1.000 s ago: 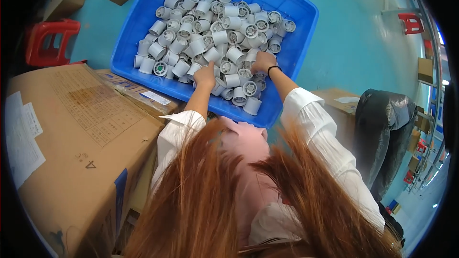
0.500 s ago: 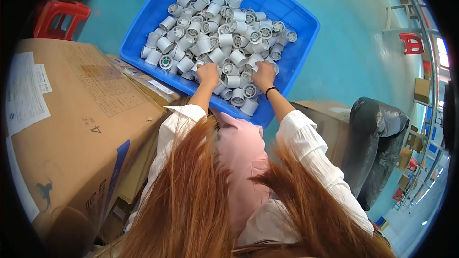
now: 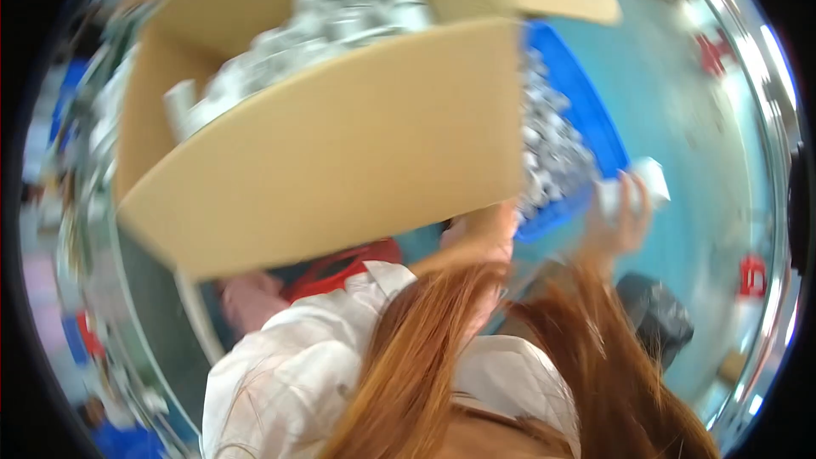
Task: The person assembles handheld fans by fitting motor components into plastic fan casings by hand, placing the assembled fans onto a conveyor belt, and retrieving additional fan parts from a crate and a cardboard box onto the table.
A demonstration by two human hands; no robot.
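My right hand (image 3: 627,219) is raised beside the blue bin, its fingers wrapped round white plastic cylinders (image 3: 652,182); at least two show, blurred by motion. My left forearm reaches across in front of me, and my left hand (image 3: 493,223) is partly covered by the cardboard box flap, its fingers hidden. A large open cardboard box (image 3: 357,144) fills the upper left, with many white pieces (image 3: 348,8) heaped inside. Behind its right side, partly covered, the blue bin (image 3: 595,110) holds a pile of small white cylinders (image 3: 552,140).
A red stool (image 3: 340,268) is partly seen below the box. A black plastic bag (image 3: 654,314) stands at the lower right on the blue-green floor. Another red stool (image 3: 751,277) lies farther right. Metal racking curves along both edges.
The view has swung, bringing the open box in front and the bin off to the right. My right hand has lifted white cylinders out of the bin; the left has left the pile.
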